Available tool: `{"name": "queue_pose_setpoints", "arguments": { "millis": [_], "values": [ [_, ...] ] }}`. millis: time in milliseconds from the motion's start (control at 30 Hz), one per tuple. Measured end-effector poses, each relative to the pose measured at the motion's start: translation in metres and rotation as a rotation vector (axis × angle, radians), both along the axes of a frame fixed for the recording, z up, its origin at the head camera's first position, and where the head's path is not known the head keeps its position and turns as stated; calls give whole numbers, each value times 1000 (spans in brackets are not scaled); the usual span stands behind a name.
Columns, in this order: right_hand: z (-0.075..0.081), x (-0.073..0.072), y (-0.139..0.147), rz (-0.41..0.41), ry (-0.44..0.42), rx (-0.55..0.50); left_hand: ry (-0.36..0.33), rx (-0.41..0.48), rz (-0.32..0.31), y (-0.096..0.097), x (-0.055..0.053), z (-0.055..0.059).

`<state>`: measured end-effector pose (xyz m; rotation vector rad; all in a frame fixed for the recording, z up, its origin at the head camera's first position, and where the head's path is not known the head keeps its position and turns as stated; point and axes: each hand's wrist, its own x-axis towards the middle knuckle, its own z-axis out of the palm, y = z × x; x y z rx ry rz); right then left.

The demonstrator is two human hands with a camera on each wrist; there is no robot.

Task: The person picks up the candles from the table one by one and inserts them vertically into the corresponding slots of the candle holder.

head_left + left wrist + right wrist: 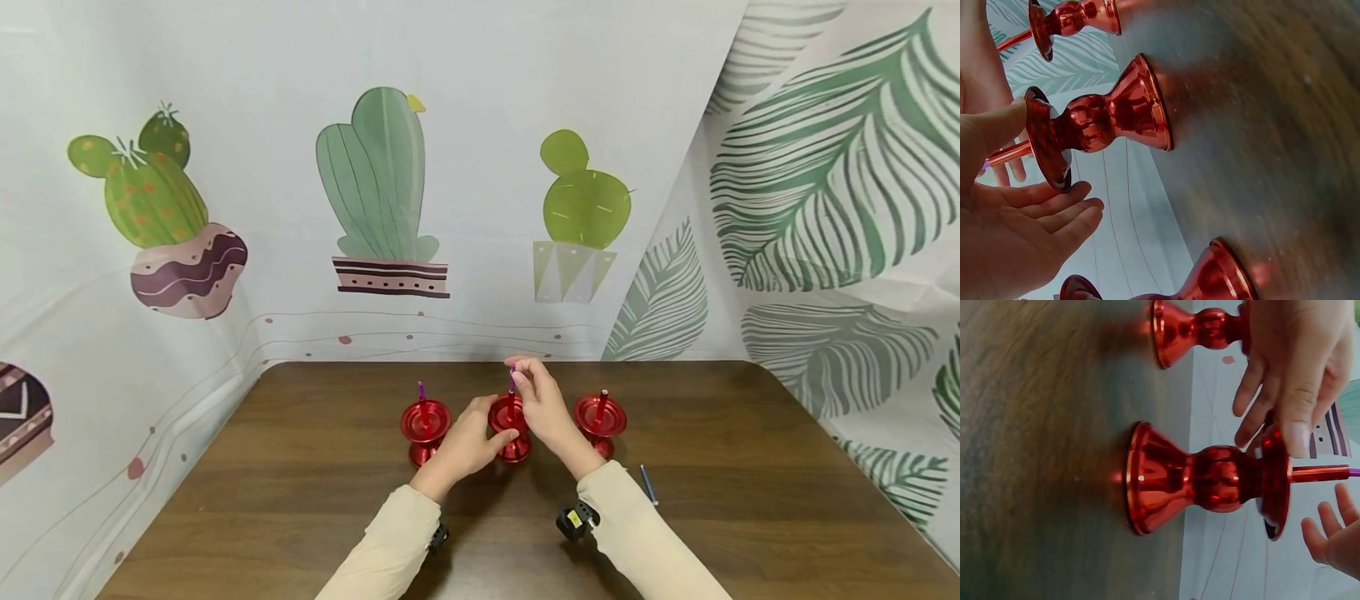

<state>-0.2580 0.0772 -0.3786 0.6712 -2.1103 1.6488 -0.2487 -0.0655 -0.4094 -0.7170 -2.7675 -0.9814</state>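
Three shiny red metal candle holders stand upright in a row on the table. My left hand [467, 442] holds the dish rim of the middle candle holder [1219, 479], thumb on one side and fingers at the other. Above it, my right hand [546, 408] pinches a thin purple candle [512, 379] between thumb and fingers. The candle's lower end sits at the top of the holder's narrow tube [1319, 473]. To the left, another candle holder [424, 423] has a purple candle [422, 390] upright in its tube. The right candle holder [600, 417] shows a bare tube.
A thin blue stick [648, 485], candle-like, lies on the brown wooden table [300, 517] to the right of my right forearm. Behind the table's far edge hangs a white cloth [480, 183] printed with cacti and leaves.
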Motion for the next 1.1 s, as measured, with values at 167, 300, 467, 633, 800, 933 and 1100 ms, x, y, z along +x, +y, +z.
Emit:
{"name": "queue_pose_setpoints", "arguments": {
  "millis": [167,300,467,633,800,933,1100],
  "values": [
    [5,7,-4,-30,40,61,12,7,1,0,0,-1],
    [-5,-1,-2,-66,41,93,22,27,-8,0,0,-2],
    [-13,-6,5,-140,75,196,12,44,-15,2,3,-2],
    [-10,5,14,-161,47,296,38,63,33,4,8,-2],
    [-5,20,28,-99,15,330,150,136,78,7,15,2],
    [-2,32,39,-72,76,339,267,210,92,11,23,6],
    [8,45,56,-120,182,378,431,295,46,19,32,16]
  ]
}}
